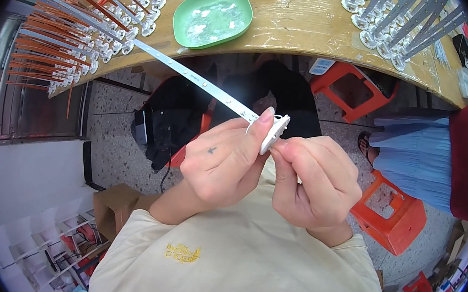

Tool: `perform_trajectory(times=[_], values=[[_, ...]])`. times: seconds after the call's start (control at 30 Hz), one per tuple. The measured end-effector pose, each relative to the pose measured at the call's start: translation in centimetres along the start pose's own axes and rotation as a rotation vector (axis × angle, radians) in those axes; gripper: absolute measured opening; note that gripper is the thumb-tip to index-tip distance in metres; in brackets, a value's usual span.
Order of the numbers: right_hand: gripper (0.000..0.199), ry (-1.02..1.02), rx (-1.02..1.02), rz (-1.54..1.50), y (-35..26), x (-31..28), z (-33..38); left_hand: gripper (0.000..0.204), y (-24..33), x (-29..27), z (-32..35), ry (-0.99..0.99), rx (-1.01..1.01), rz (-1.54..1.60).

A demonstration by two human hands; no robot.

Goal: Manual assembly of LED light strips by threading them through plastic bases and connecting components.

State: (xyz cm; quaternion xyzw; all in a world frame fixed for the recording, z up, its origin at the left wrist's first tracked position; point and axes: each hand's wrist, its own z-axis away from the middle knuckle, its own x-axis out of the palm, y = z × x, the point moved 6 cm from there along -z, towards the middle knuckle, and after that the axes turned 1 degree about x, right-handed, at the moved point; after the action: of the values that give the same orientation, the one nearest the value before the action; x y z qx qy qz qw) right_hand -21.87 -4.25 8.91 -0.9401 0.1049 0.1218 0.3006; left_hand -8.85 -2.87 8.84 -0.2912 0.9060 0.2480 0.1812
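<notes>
My left hand (224, 159) is closed round the white round base (274, 134) of a LED light strip (195, 79), the thumb lying along its top near the base. The narrow silver strip, dotted with small LEDs, slants up and away to the left toward the bench. My right hand (316, 180) is pinched at the lower right edge of the base, thumb against forefinger. Whatever lies between those fingertips is too small or too hidden to make out. Small pegs stick out from the base's outer face.
A green plastic bowl (181, 25) with small white pieces stands on the wooden bench (292, 24). Several strips on white bases crowd both bench ends, some with orange strips (41, 49). Red stools (391, 219) and a person in a blue skirt (421, 160) are at right.
</notes>
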Motion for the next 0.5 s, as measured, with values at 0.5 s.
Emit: perform_trajectory(times=[0.5], values=[[0.028, 0.001, 0.037, -0.232, 1.2, 0.3, -0.1, 0.048, -0.2, -0.8, -0.9, -0.02, 0.021, 0.022]])
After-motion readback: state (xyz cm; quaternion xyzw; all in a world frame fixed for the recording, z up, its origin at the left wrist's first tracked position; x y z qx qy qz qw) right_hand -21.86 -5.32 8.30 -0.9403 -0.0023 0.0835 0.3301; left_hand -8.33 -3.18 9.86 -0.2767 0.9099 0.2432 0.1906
